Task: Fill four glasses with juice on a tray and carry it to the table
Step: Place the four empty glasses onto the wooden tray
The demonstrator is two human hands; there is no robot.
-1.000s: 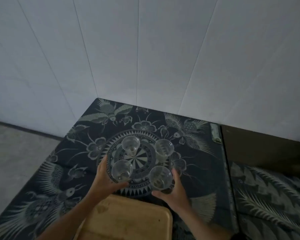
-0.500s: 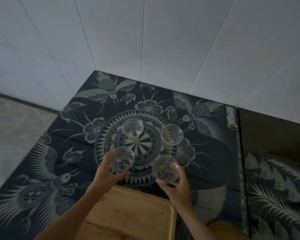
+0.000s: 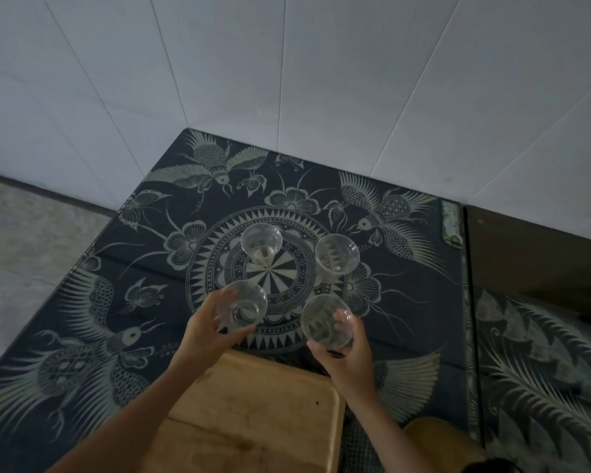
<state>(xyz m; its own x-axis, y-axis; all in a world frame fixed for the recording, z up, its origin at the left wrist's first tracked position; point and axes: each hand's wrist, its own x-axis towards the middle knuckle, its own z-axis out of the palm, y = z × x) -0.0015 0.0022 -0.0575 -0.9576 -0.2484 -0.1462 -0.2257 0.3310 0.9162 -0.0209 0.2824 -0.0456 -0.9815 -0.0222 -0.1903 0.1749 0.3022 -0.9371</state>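
Several clear glasses stand on a dark patterned table (image 3: 406, 295), over its round centre motif. My left hand (image 3: 209, 332) wraps the near-left glass (image 3: 244, 307). My right hand (image 3: 347, 349) holds the near-right glass (image 3: 326, 320). The far-left glass (image 3: 261, 242) and far-right glass (image 3: 336, 256) stand free, each with a little pale liquid at the bottom. A wooden tray (image 3: 253, 411) lies at the table's near edge, under my forearms, with nothing on it.
White panelled walls (image 3: 287, 80) close the table in at the back. A grey floor (image 3: 24, 240) lies to the left. A second dark surface with a leaf pattern (image 3: 543, 353) adjoins on the right. A tan round object (image 3: 440, 442) sits at the bottom right.
The view has tilted down and drawn closer to the table. Both hands stay on the two near glasses, which sit a little further from the tray.
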